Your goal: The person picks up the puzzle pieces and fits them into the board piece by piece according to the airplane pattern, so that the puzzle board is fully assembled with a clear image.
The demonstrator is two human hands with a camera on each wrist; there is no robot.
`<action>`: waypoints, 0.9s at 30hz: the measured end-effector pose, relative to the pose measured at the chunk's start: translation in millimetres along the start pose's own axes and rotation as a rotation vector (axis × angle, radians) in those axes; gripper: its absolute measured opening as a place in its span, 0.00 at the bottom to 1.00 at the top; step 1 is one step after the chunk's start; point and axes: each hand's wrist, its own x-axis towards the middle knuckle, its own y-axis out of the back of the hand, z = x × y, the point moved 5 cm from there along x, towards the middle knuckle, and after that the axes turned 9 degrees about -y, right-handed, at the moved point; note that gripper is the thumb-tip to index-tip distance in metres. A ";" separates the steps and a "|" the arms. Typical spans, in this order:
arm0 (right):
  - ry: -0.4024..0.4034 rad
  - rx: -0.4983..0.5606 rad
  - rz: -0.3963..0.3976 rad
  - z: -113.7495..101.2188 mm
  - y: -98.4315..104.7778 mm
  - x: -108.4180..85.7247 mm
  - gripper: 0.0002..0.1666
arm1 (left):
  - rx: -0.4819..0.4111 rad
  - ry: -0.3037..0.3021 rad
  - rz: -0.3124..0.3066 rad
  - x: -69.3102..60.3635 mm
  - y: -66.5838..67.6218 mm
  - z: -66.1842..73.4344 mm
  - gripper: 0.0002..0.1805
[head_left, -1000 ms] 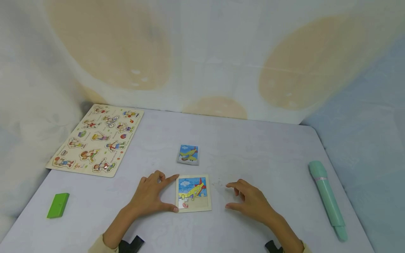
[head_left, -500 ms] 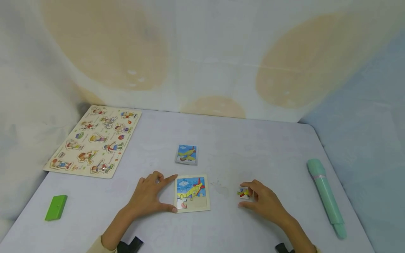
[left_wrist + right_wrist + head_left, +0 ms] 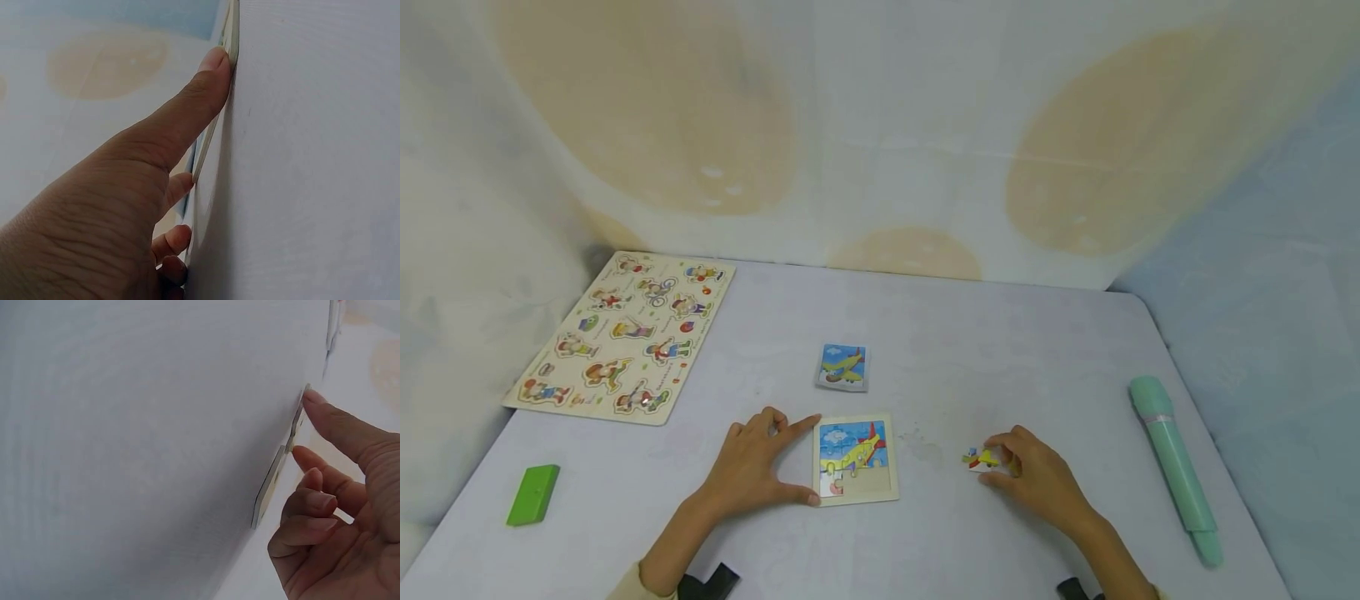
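Observation:
A square wooden jigsaw puzzle board (image 3: 892,475) with an airplane picture lies flat. Its upper part is filled with pieces and one piece sits at the lower left; bare wood shows at the lower right. My left hand (image 3: 747,468) rests at its left side, the nearly straight index finger touching the upper corner and the thumb the lower one. To the right, my right hand (image 3: 1037,479) pinches a puzzle piece (image 3: 298,419) between thumb and index finger, low over the tabletop. Another puzzle piece (image 3: 269,487) lies right beside it in the right wrist view.
A small airplane picture card (image 3: 842,367) lies behind the board. At the back left is a large picture board (image 3: 625,333) with children figures. A green block (image 3: 533,495) lies at the front left, and a mint-green microphone-shaped object (image 3: 1174,467) at the right.
My right hand has moved right, away from the board, to the loose pieces, and its thumb and index finger have closed on one. My left hand keeps its place at the board.

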 end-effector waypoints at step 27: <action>0.148 -0.012 0.075 -4.3 -0.2 -3.6 0.14 | 0.000 -0.014 0.017 -0.7 0.1 -0.3 0.59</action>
